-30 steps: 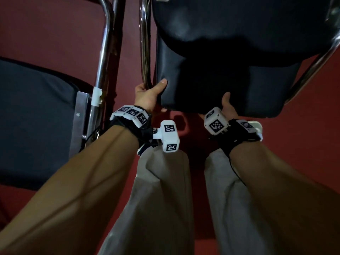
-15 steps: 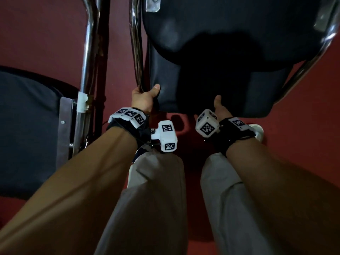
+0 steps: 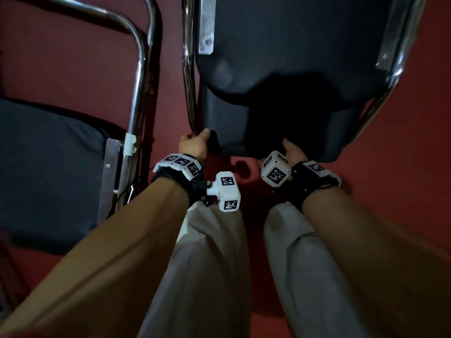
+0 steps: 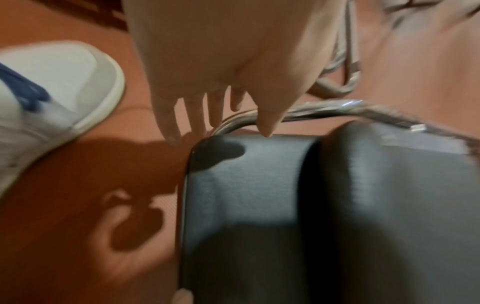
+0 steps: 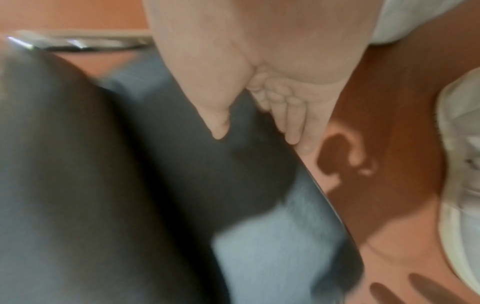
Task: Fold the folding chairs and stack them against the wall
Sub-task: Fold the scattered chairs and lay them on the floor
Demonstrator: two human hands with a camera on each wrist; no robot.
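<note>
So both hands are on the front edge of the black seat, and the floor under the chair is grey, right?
Not quite. The left hand and right hand do hold the black seat's front edge, but the floor is red, as the head view shows.

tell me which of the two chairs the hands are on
The right-hand chair: the left hand and right hand both grip its seat's front edge. The other chair stands untouched.
</note>
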